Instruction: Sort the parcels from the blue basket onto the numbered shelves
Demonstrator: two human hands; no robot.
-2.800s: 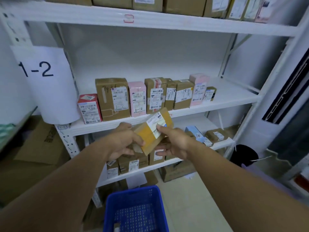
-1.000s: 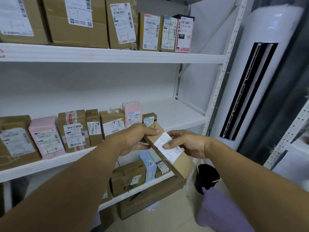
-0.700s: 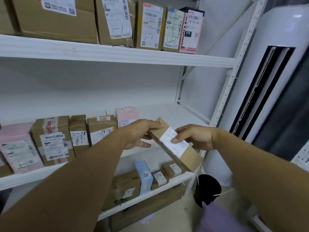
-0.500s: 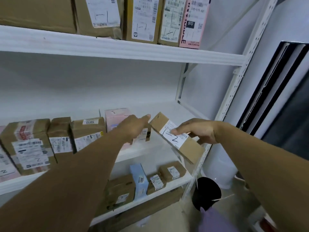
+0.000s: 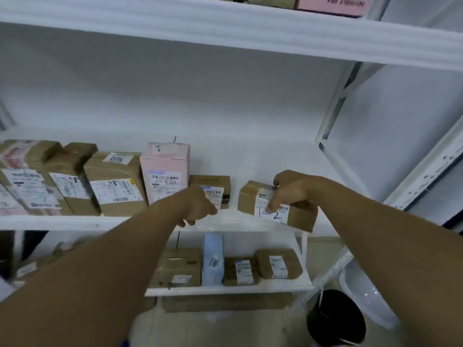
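Observation:
A brown parcel (image 5: 299, 216) with a white label marked "1-2" lies at the right end of the row on the middle shelf (image 5: 75, 221), its right corner over the shelf's front edge. My right hand (image 5: 290, 191) grips it from above, thumb on the label. My left hand (image 5: 200, 206) holds nothing. Its fingers are loosely curled, just in front of a small brown parcel (image 5: 215, 182) to the left of the held one. The blue basket is out of view.
A pink box (image 5: 165, 169) and several brown parcels (image 5: 115, 181) stand in a row to the left. The lower shelf (image 5: 225, 290) carries more parcels and a blue packet (image 5: 213, 259). A black bin (image 5: 335, 319) sits on the floor at the right. The shelf post (image 5: 333, 108) rises at the right.
My right hand has carried the "1-2" parcel forward and down onto the middle shelf. My left hand has let go of it and drawn back, its fingers now curled.

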